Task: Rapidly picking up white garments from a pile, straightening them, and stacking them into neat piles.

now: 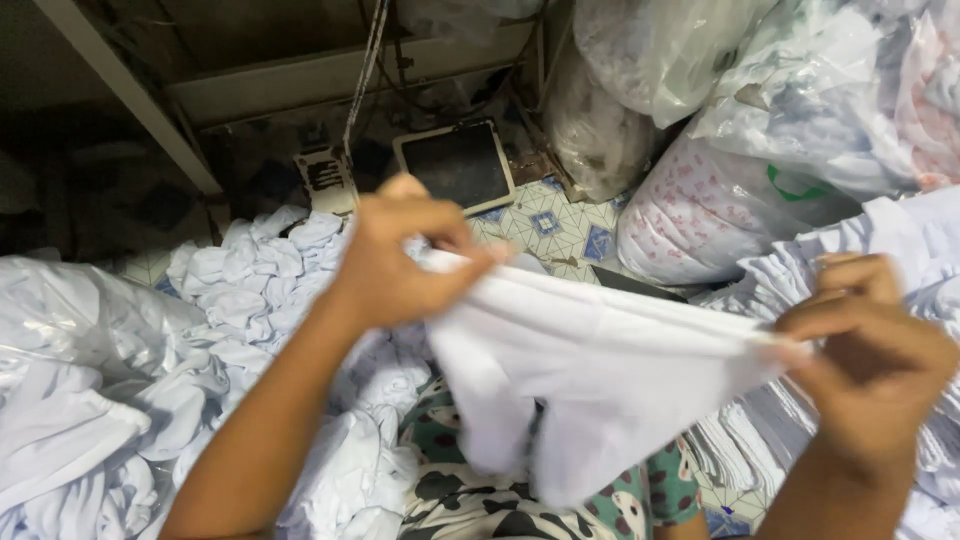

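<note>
A white cloth piece [590, 370] is stretched between both of my hands at chest height. My left hand [400, 255] pinches its left top corner with fingers closed. My right hand [870, 355] grips the right end of the same cloth. The cloth's lower part hangs down in folds over my lap, which is covered by green patterned fabric [480, 495]. A heap of crumpled white cloth pieces [240, 290] lies under and behind my left arm.
Clear plastic bags stuffed with white fabric [720, 200] are piled at the upper right. A stack of folded white pieces [930, 250] sits at the right. A dark flat device with a pale frame [455, 165] lies on the patterned tile floor [550, 225]. A plastic-wrapped bundle [70, 320] lies at left.
</note>
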